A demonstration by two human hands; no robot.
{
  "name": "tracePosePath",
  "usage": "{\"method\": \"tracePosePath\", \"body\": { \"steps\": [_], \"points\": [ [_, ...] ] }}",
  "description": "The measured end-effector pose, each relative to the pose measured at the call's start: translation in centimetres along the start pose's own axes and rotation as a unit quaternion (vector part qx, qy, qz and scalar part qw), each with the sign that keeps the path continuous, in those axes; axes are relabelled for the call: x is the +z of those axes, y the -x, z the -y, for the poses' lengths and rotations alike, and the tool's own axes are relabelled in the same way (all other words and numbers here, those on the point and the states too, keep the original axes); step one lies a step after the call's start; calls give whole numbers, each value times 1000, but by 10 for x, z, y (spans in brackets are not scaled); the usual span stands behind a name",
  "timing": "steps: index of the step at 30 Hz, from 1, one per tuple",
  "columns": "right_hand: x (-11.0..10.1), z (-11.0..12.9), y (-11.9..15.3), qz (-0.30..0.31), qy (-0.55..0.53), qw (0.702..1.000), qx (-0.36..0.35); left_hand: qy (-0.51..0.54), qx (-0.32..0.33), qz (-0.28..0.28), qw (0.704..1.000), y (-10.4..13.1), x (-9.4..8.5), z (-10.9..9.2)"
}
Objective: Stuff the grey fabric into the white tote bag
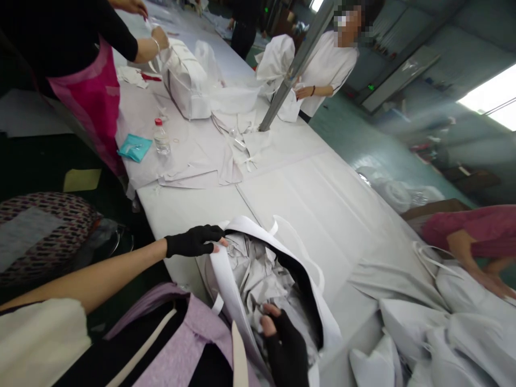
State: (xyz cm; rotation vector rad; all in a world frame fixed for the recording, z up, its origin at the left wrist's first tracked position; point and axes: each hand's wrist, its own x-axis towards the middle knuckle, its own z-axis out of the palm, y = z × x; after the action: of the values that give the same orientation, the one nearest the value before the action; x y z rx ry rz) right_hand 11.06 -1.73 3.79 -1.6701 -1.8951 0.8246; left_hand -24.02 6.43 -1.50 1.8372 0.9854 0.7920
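Observation:
My left hand (194, 241), in a black fingerless glove, grips the upper rim of a white bag (322, 314) that lies open toward me on the table. My right hand (285, 341), also gloved, reaches into the bag's mouth and presses on crumpled grey-white paper (258, 271) stuffed inside. The bag's white handle loop (300, 242) lies on the table behind the opening.
A long white table (314, 193) runs away from me. A water bottle (162, 137), a teal packet (134, 147) and loose paper lie further up. A person in a pink apron (92, 91) handles a wrapped bundle (183, 80). Other people work at right. A metal pole (294, 70) rises mid-table.

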Motion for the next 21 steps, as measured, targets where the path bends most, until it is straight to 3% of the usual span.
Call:
{"method": "tracePosePath", "body": {
  "steps": [3,5,8,12,15,18,21],
  "points": [
    [35,50,-14,68,130,988,-56,-39,24,58,997,-12,-9,-4],
    [50,66,-24,108,204,970,-73,-60,39,105,992,-20,-18,-5],
    [62,73,-30,152,261,950,-76,-93,64,156,981,-30,-28,-5],
    [65,75,-32,151,278,946,-77,-131,82,197,968,-39,-31,1],
    [66,81,-38,143,211,966,-53,-128,110,184,968,-40,-29,6],
    [71,85,-53,111,30,992,-53,-65,117,135,982,-35,-26,9],
    [78,86,-71,143,-120,981,-49,3,88,96,991,-26,-20,11]
  ]
}}
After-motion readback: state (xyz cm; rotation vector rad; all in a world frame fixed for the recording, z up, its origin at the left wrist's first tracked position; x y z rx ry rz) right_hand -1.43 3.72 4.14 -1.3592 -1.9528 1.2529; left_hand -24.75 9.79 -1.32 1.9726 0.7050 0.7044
